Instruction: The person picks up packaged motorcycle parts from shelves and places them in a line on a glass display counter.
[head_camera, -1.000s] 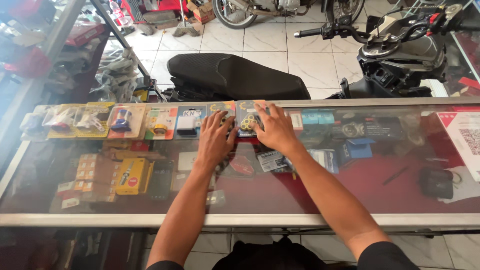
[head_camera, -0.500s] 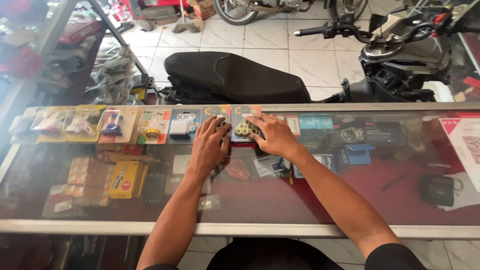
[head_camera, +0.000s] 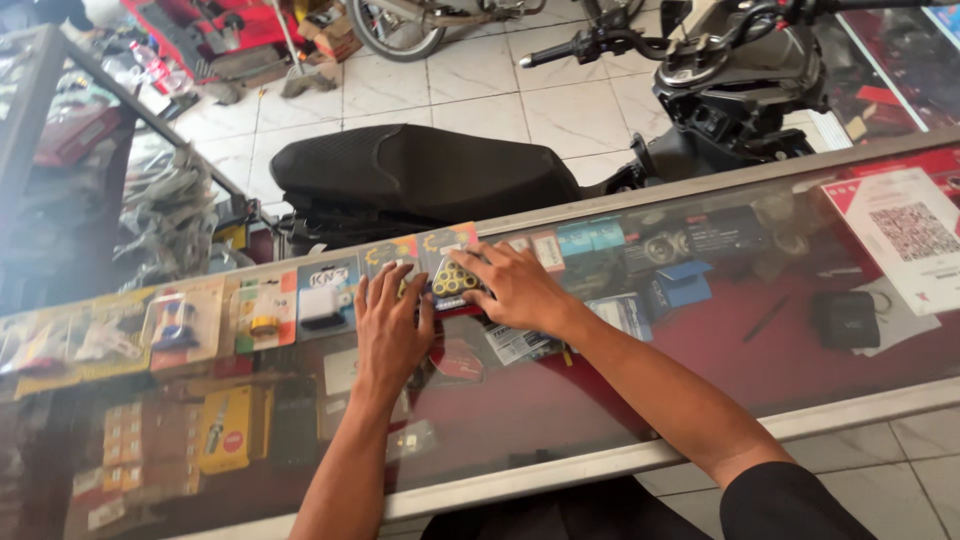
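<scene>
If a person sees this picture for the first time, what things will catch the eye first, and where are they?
First, the two bare hands in the middle: the left hand lies flat on the glass counter, and the right hand touches a blister pack of small yellow rollers at the counter's far edge. To their left runs a row of carded parts. Behind the counter stands a motorcycle with a long black seat.
</scene>
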